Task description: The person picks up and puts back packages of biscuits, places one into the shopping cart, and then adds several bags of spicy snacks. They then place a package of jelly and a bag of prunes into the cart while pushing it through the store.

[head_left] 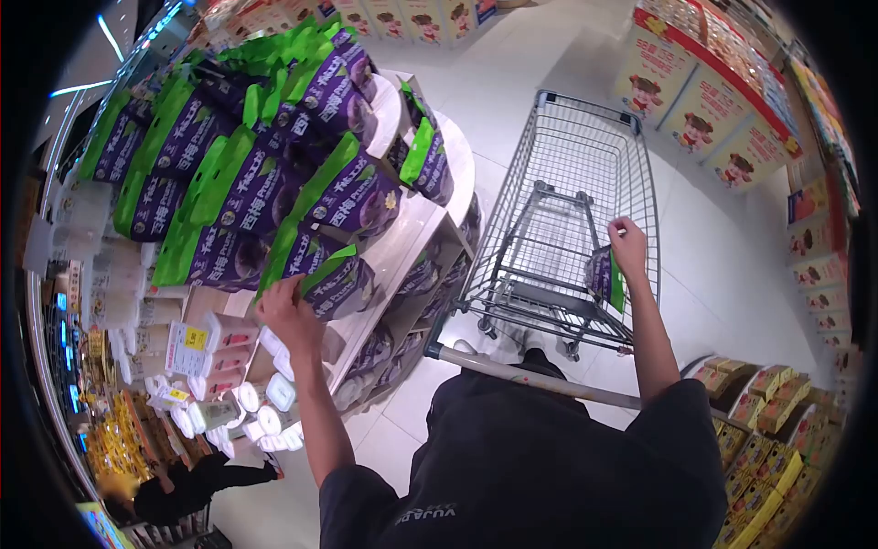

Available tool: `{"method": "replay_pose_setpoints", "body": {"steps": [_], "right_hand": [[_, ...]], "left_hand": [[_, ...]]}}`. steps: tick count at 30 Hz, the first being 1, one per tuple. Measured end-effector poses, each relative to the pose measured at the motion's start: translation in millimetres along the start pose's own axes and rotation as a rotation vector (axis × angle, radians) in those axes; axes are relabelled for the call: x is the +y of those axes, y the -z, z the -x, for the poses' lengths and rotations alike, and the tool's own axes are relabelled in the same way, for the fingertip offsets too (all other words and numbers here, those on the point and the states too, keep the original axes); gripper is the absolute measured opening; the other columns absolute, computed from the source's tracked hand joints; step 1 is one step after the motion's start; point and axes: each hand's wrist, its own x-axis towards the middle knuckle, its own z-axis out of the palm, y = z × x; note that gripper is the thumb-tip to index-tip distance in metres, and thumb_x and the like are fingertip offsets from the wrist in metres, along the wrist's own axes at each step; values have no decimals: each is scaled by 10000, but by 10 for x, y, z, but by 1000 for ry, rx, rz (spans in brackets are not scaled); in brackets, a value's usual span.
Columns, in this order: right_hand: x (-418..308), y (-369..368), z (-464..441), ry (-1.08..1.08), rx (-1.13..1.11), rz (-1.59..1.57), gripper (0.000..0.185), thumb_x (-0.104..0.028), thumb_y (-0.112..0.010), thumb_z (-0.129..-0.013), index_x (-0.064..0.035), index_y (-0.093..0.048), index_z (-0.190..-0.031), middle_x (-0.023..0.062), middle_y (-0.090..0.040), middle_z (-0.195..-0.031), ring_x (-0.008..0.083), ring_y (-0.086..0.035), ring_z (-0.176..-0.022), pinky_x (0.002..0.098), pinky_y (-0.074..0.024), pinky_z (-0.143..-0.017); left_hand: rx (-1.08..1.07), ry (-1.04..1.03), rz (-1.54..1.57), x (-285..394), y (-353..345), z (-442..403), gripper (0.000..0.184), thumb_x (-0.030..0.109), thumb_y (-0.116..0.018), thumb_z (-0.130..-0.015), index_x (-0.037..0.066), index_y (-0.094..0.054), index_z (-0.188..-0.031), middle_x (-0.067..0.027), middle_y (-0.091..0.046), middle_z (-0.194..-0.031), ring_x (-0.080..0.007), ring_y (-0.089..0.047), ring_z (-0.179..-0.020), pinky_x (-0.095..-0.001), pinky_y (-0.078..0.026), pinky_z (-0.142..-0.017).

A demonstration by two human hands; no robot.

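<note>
My left hand (288, 313) reaches to the display at the left, its fingers closed on the green edge of a purple prune bag (297, 252). Another purple and green bag (343, 284) lies right beside that hand. Over the right side of the metal shopping cart (567, 146), my right hand (627, 242) is raised with its fingers curled together and nothing visible between them. A single purple and green bag (601, 277) sits in the cart, just below and left of my right wrist.
Plastic tubs (224, 334) are stacked below the bags. The cart handle (540, 380) crosses before my body. Boxed goods (695, 119) line the upper right, with yellow packages (759, 476) at lower right. Another person (206, 480) in dark clothes is at lower left.
</note>
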Motion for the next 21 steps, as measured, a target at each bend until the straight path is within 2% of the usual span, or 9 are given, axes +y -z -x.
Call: {"method": "replay_pose_setpoints", "body": {"steps": [3,7,9,13,15,17,19,20,21], "right_hand": [[-783,333,104,206,-155,-381,132,-143,-631,-834,-23,-650,-884,26,-626,-718,72,-556,-658,236,-437,-576],[-1767,852,359,343,-383,-459,237,-208,-591,-866,-5,-630,-980,51,-646,-854,100,-590,-758,234,-466,-656],[-2086,962,474,441,-484,-298,341,-288,-607,-846,-25,-624,-1061,74,-656,-917,158,-619,-821,277,-489,-697],[-2069,787,539,535,-459,50,418,-363,-616,-796,-58,-622,-1083,130,-660,-923,269,-644,-791,370,-502,-714],[-1850,611,393,324,-592,460,322,-318,-597,-786,-37,-664,-929,160,-654,-907,300,-639,-836,413,-509,-683],[-1366,352,245,245,-490,539,206,-207,-591,-761,-32,-663,-842,147,-655,-815,317,-643,-785,427,-513,-699],[-882,148,150,225,-433,542,181,-183,-601,-755,-39,-666,-842,146,-658,-810,320,-646,-767,425,-519,-695],[-706,87,97,213,-381,544,159,-159,-611,-748,-45,-670,-843,144,-660,-804,324,-649,-749,422,-524,-690],[-608,57,60,112,-398,551,162,-162,-639,-724,-40,-669,-826,163,-660,-848,295,-650,-858,397,-524,-739]], "left_hand": [[-2,-228,95,501,349,-385,222,-49,-568,-704,105,-660,-835,-12,-627,-803,-195,-573,-823,-372,-334,-857],[1,-522,223,1256,426,-747,231,-48,-566,-672,110,-656,-814,13,-625,-803,-172,-573,-818,-369,-334,-887],[-25,-629,360,1649,214,-827,211,-32,-575,-670,116,-650,-800,19,-626,-812,-164,-575,-817,-376,-336,-888],[-198,-814,583,2440,-451,-734,193,1,-577,-677,138,-651,-791,38,-628,-817,-156,-571,-819,-410,-340,-904],[-274,-906,653,2781,-877,-590,202,5,-570,-685,143,-662,-799,39,-626,-809,-163,-561,-842,-425,-337,-917],[-325,-894,721,3060,-1295,-438,219,-19,-563,-684,143,-668,-786,34,-651,-815,-174,-567,-874,-444,-333,-923],[-375,-831,782,3254,-1784,-201,187,7,-574,-710,127,-676,-809,13,-654,-822,-204,-558,-950,-444,-338,-929],[-416,-804,785,3346,-2027,-51,188,9,-586,-715,113,-672,-846,-1,-649,-910,-208,-550,-988,-455,-334,-937],[-458,-776,787,3442,-2253,121,196,12,-599,-720,99,-667,-882,-15,-644,-997,-211,-542,-1027,-466,-329,-944]]}}
